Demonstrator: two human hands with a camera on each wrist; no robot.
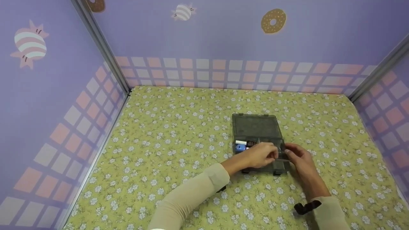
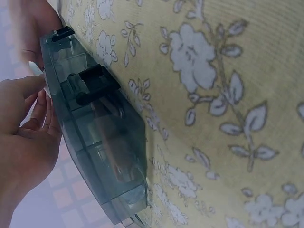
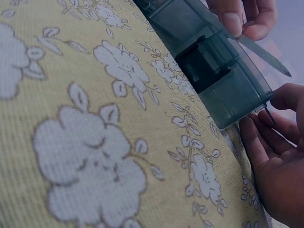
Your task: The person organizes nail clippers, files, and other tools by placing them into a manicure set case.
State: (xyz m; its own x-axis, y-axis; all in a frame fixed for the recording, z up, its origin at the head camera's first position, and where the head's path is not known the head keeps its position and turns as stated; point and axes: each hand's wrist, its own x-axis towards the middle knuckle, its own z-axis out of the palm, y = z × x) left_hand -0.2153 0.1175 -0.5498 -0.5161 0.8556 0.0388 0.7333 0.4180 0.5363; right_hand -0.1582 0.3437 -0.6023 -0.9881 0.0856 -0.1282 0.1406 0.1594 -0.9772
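Observation:
A smoky see-through plastic organizer box (image 1: 257, 126) lies on the cloth with its lid folded open to the back. My left hand (image 1: 260, 155) is over the front compartments, pinching a slim metal nail file (image 3: 266, 56) between thumb and fingers. The file's pointed end sticks out past the box's front wall in the right wrist view. My right hand (image 1: 302, 159) grips the box at its right end, thumb and fingers about the corner. Inside, on the left, are a blue item (image 1: 240, 147) and a white-and-black item (image 1: 246, 143); my left hand hides part of the contents.
Yellow-green floral cloth (image 1: 172, 127) covers the table. Purple panels with a pink and white checked band (image 1: 204, 73) stand behind and at both sides. Dark latches (image 2: 97, 83) jut from the box's front wall.

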